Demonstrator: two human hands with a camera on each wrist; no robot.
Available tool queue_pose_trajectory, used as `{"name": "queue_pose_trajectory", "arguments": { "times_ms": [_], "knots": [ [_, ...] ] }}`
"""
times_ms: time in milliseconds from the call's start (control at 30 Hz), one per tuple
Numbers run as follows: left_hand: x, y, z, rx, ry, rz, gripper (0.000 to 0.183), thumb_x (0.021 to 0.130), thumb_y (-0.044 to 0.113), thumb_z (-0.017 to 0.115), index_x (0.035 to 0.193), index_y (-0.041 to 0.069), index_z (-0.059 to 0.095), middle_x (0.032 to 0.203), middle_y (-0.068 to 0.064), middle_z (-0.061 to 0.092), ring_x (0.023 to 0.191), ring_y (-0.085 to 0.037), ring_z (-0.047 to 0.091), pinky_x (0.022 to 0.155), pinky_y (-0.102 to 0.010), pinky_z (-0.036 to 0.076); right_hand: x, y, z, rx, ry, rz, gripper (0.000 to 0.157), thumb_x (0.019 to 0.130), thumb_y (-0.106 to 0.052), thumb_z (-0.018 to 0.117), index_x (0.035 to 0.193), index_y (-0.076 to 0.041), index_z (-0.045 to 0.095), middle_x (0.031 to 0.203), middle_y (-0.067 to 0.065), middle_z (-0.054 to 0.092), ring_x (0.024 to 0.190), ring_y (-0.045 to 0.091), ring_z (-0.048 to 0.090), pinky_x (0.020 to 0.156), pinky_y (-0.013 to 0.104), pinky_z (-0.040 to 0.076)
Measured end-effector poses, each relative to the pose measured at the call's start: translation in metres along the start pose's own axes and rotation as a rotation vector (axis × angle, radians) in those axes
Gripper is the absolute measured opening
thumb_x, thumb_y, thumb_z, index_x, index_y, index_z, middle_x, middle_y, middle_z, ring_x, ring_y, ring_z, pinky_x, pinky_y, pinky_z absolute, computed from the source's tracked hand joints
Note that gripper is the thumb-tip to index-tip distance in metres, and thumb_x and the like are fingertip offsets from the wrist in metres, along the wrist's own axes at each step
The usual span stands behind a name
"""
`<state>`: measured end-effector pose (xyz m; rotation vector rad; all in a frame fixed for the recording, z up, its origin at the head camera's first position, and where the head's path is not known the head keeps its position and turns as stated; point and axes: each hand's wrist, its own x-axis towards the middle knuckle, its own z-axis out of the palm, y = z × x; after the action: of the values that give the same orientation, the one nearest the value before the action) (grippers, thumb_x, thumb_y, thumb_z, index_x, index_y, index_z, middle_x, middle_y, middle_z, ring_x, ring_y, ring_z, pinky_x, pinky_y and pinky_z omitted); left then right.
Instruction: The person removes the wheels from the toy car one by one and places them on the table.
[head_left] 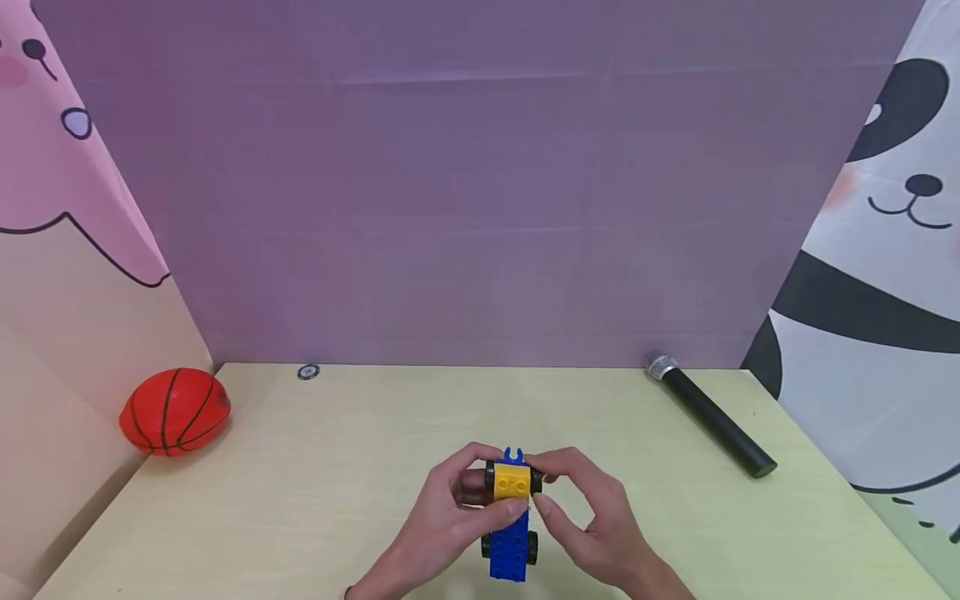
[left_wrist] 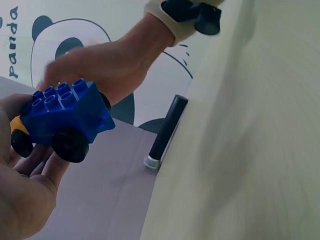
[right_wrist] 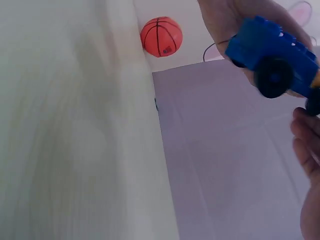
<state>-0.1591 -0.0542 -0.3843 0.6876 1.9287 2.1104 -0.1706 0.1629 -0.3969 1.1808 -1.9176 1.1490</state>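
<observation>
In the head view a toy car of blue studded blocks [head_left: 509, 546] with black wheels is held up near the table's front. A yellow block [head_left: 512, 481] sits on its far end, beyond which a blue two-pronged hook [head_left: 513, 456] sticks out. My left hand [head_left: 442, 521] grips the car from the left, thumb across the yellow block. On the other side, the right hand [head_left: 596, 521] has its index finger and thumb about the far right wheel [head_left: 536, 481]. The left wrist view shows the car's blue studded end [left_wrist: 62, 112] tilted, pointing away from the left palm.
On the table [head_left: 337, 500] a red basketball-patterned ball [head_left: 176, 412] lies at the left edge. A small dark round disc [head_left: 308, 372] is at the back edge. A black microphone [head_left: 712, 417] lies at the right, its silver head toward the purple back wall [head_left: 465, 208].
</observation>
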Motion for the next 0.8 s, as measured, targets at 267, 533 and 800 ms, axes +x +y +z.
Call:
{"name": "queue_pose_trajectory", "arguments": {
  "times_ms": [267,533,800],
  "knots": [
    [-0.001,-0.001,-0.001,0.005,-0.001,-0.013,0.035,0.099,0.021,0.073,0.126,0.007,0.058,0.109,-0.011,0.076,0.092,-0.025,0.074,0.084,-0.035,0.060,0.000,-0.007,0.001,0.288,-0.073,0.335,0.029,0.104,0.011,0.050,0.128,-0.003,0.056,0.116,0.004,0.066,0.101,0.017,0.068,0.090,0.028,0.056],
    [-0.004,0.000,0.002,-0.005,-0.014,0.006,0.034,0.096,0.018,0.075,0.124,0.007,0.060,0.107,-0.011,0.075,0.089,-0.025,0.074,0.084,-0.035,0.060,-0.002,-0.006,0.002,0.112,-0.057,0.167,0.036,0.093,0.018,0.058,0.123,-0.002,0.063,0.102,0.004,0.071,0.086,0.015,0.064,0.076,0.025,0.056],
    [-0.002,-0.003,0.007,0.065,-0.009,0.035,0.033,0.096,0.021,0.076,0.124,0.012,0.060,0.106,-0.005,0.075,0.089,-0.023,0.074,0.084,-0.033,0.059,0.001,-0.011,0.002,-0.098,-0.037,0.095,0.043,0.080,0.014,0.064,0.117,-0.007,0.062,0.099,-0.002,0.064,0.084,0.012,0.060,0.078,0.020,0.052]
  ]
}}
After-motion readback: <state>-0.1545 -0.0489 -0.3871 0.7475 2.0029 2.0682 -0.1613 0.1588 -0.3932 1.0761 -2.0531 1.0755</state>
